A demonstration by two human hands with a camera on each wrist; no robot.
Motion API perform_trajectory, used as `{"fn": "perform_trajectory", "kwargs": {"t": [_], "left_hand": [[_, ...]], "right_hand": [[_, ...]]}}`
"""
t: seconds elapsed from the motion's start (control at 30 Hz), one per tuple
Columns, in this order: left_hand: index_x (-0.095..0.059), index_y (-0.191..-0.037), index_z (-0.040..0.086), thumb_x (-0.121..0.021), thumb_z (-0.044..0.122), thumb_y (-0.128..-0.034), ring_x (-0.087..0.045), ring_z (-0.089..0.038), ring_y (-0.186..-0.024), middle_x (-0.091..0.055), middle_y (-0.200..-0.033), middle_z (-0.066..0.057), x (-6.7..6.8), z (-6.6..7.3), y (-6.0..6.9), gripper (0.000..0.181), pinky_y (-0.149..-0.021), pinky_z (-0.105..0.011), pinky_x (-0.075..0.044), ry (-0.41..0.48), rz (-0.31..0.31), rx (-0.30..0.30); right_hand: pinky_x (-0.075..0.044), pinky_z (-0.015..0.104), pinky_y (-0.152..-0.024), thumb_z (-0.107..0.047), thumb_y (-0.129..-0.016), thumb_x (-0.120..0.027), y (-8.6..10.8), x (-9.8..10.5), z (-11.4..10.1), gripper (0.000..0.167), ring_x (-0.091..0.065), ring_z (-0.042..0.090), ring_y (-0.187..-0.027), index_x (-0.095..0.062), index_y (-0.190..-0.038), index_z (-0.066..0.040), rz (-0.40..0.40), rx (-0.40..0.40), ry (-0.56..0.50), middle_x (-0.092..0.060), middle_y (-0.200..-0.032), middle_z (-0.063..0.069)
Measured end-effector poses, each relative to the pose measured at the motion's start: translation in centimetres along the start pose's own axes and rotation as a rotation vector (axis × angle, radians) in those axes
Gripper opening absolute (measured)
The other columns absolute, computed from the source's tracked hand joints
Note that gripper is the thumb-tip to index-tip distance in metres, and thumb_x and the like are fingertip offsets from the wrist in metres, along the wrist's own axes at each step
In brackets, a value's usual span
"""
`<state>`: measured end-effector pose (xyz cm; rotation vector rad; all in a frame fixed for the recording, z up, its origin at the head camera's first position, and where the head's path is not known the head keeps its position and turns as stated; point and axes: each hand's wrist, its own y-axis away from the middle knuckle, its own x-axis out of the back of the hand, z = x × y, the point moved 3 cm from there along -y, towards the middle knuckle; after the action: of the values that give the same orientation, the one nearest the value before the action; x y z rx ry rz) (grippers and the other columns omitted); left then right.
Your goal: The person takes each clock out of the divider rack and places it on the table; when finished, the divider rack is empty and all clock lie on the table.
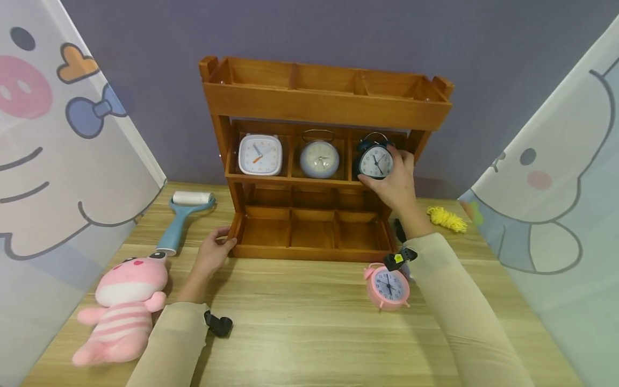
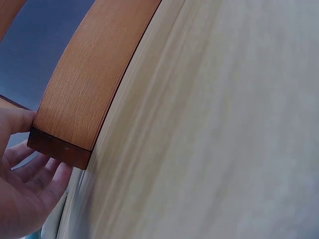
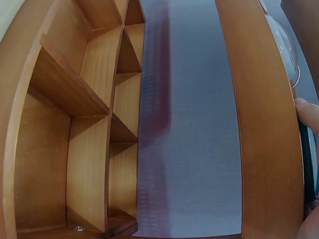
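My right hand (image 1: pixel 398 180) holds a dark alarm clock (image 1: pixel 376 162) with a white face in the right compartment of the shelf's middle tier. Its thumb lies at the clock's lower edge, its fingers at the upper right. Only a thumb and finger edge of that hand (image 3: pixel 310 117) show in the right wrist view, where the clock is mostly hidden. My left hand (image 1: pixel 215 247) grips the lower left end of the wooden shelf (image 1: pixel 309 251), thumb and fingers on different sides of the wood (image 2: pixel 84 89). A white square clock (image 1: pixel 260 155) and a round lavender clock (image 1: pixel 319 159) occupy the other middle compartments.
A pink alarm clock (image 1: pixel 388 287) stands on the table before the shelf's right end. At left are a blue-handled lint roller (image 1: pixel 181 217) and a pink plush toy (image 1: pixel 127 309). Yellow string (image 1: pixel 447 219) lies at right. Printed curtains (image 1: pixel 546 199) flank both sides.
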<state>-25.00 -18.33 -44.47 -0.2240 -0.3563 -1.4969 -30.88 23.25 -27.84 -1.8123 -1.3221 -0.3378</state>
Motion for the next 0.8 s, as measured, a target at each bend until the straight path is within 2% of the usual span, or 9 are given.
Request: {"fn": "perform_trajectory", "kwargs": {"t": [0.4,0.8], "left_hand": [[-0.038,-0.143,-0.003,-0.053,0.013,-0.1005,-0.045,-0.037,-0.124,-0.046,-0.136,-0.026,0.14,0.11,0.05,0.048,-0.091,-0.041,-0.045,-0.005,0.001,-0.004],[-0.039,-0.143,-0.003,-0.054,0.014,-0.1008,-0.045,-0.037,-0.124,-0.047,-0.135,-0.027,0.03,0.41,0.27,0.048,-0.091,-0.042,-0.045,-0.005,0.003,0.006]], "right_hand": [[-0.037,0.056,-0.098,-0.038,-0.075,-0.085,-0.22,-0.29,-0.46,0.095,-0.035,0.042,-0.123,-0.034,-0.150,-0.009,-0.028,-0.023,-0.003,-0.022,-0.142,0.022],[-0.039,0.053,-0.097,-0.031,-0.072,-0.086,-0.07,-0.06,-0.31,0.091,-0.039,0.039,-0.118,-0.040,-0.146,-0.007,0.055,-0.015,-0.066,-0.027,-0.138,0.021]]}}
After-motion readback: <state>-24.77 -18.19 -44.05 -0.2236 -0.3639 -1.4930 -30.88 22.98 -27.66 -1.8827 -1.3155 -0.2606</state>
